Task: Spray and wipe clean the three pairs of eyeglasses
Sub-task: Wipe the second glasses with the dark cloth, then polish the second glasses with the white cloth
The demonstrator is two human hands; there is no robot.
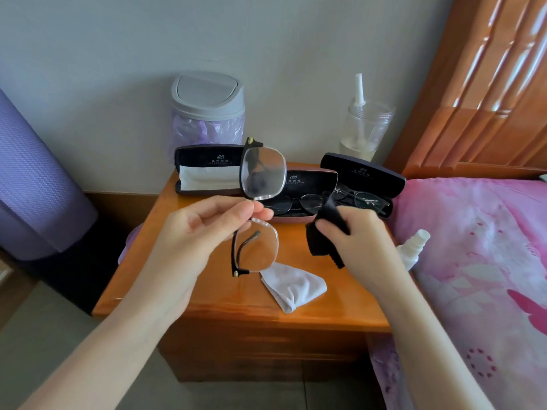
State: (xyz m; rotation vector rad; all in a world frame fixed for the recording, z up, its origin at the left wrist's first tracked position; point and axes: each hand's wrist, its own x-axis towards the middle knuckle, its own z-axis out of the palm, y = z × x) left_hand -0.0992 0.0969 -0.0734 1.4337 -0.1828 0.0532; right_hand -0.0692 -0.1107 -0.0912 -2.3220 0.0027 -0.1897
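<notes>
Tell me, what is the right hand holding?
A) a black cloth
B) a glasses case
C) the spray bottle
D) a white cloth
A: the right hand grips a black cloth; the white cloth lies on the nightstand, and the left hand pinches the glasses.

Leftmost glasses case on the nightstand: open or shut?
Open. The leftmost case has its lid raised, logo lining facing the camera, and a white cloth shows in its tray; no glasses visible inside.

The right hand hides part of the spray bottle; case lettering is unreadably small.
</notes>
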